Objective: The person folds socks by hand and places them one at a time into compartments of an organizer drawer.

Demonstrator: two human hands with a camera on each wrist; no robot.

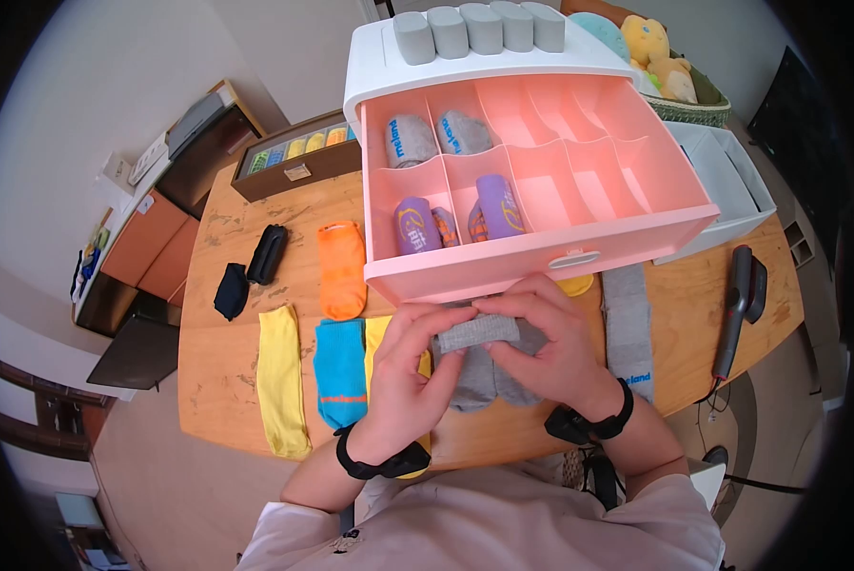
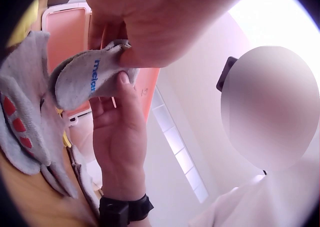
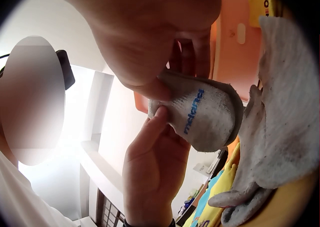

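A folded grey sock [image 1: 479, 332] is held in front of the pink drawer, pinched at its left end by my left hand [image 1: 410, 366] and at its right end by my right hand [image 1: 555, 344]. Blue lettering shows on the face of the folded sock [image 2: 80, 84] in the left wrist view. Both thumbs press its near edge, with the other fingers behind it. Below the hands lie more grey socks [image 1: 484, 383] on the table. Red patches mark one grey sock [image 2: 20, 122] in the left wrist view.
The pulled-out pink drawer [image 1: 503, 262] has compartments holding grey socks [image 1: 410, 139] and purple-banded socks [image 1: 413, 226]. Yellow [image 1: 283, 381], blue [image 1: 341, 366], orange [image 1: 342, 271] and black socks [image 1: 231, 290] lie left on the table; a long grey sock [image 1: 628, 333] and a dark handheld device [image 1: 734, 309] lie right.
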